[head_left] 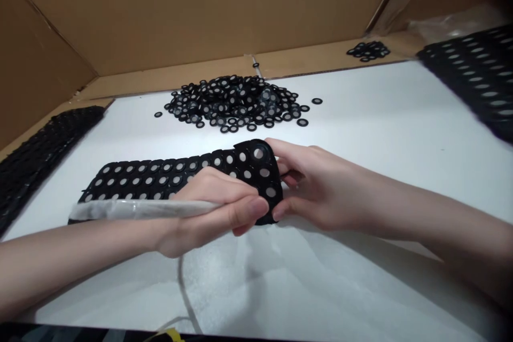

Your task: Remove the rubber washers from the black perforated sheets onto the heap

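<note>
A long black strip (140, 176) with rows of pale round dots lies across the white surface, its right end tilted up. My right hand (304, 187) grips that end, thumb at the lower corner and fingers at the upper edge. Over the strip's near side rests my left hand (224, 200), fingers closed around a white, tapering, tube-like item (140, 209) that points back along the forearm. The tip of this item is hidden by the fingers, near the strip's right end.
Beyond the strip is a heap of small black rings with pale centres (236, 101). A smaller pile (368, 51) sits on the cardboard ledge (320, 54). Black dotted sheets lie at the left (44, 144) and right (481, 75). Cardboard walls (224, 5) rise behind.
</note>
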Motion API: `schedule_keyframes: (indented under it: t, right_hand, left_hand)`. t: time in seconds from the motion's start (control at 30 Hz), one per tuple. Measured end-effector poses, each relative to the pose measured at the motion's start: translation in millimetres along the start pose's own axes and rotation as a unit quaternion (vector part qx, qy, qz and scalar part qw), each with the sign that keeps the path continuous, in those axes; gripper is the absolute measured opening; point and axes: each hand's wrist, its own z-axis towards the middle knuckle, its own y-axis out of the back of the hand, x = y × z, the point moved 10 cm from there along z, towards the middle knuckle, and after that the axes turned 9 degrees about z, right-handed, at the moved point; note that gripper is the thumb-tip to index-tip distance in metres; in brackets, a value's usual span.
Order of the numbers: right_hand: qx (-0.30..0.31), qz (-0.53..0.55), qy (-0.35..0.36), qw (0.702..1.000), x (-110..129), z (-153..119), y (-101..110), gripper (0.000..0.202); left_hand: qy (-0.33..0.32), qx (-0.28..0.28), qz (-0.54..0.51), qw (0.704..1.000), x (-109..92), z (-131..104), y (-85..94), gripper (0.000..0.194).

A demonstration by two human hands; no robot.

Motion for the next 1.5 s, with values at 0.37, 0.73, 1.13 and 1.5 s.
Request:
schedule_keyframes:
  t: [0.37,0.73,1.13,1.5]
  right_hand:
    - [-0.047,-0.072,-0.015,0.996,6,-4,3,0.027]
    - [-0.008,-0.044,-0.038,0.998,-1,-2,-6,0.033]
    - [0.031,-0.047,-0.043,0.997,0,6,17,0.027]
    - [-0.105,-0.148,-0.049,0.982,-6,38,30,0.004]
  left_hand:
    - [0.016,0.023,0.005,1.000,-3,4,-4.6,0.043]
    - [0.015,0.073,0.004,0.997,-2,4,-14.2,0.045]
    - [0.059,-0.025,-0.058,0.996,28,9,37.3,0.050]
    - [0.038,-0.048,0.050,0.997,31,17,43.2,0.044]
